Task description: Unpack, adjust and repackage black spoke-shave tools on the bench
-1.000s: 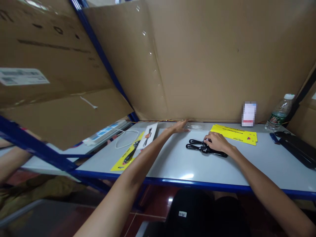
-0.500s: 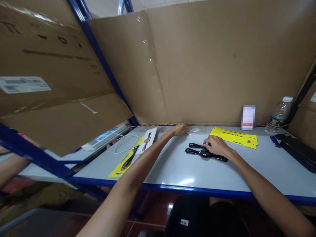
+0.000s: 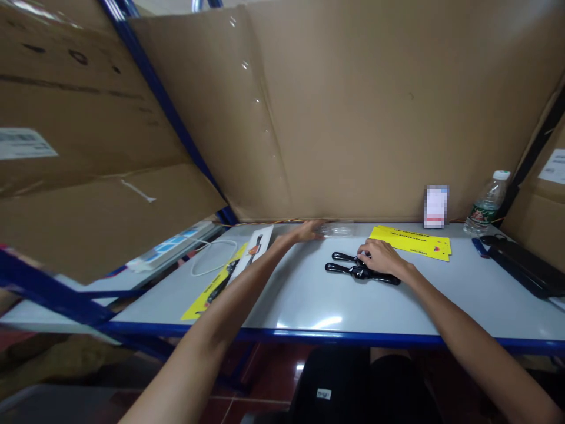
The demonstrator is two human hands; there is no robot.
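My right hand (image 3: 380, 257) is closed on the rear one of two black spokeshaves, covering much of it; its left handle (image 3: 344, 257) sticks out past my fingers. In front of it lies the second spokeshave (image 3: 359, 271), flat on the table. Farther back, my left hand (image 3: 310, 230) reaches to the left end of a clear plastic package (image 3: 339, 230), with fingers bent over its edge. Just behind my right hand are several yellow printed cards (image 3: 410, 242).
On the left of the grey table (image 3: 282, 300) lie a yellow card with a spokeshave picture (image 3: 207, 294), a white printed box (image 3: 252, 252) and a white cable (image 3: 194, 265). A phone (image 3: 436, 206), bottle (image 3: 485, 205) and black case (image 3: 525, 268) are at right. Cardboard (image 3: 335, 118) walls the back.
The view has shifted slightly, so everything sits a little farther left. Relative to the table, both hands and the spokeshaves have barely moved.
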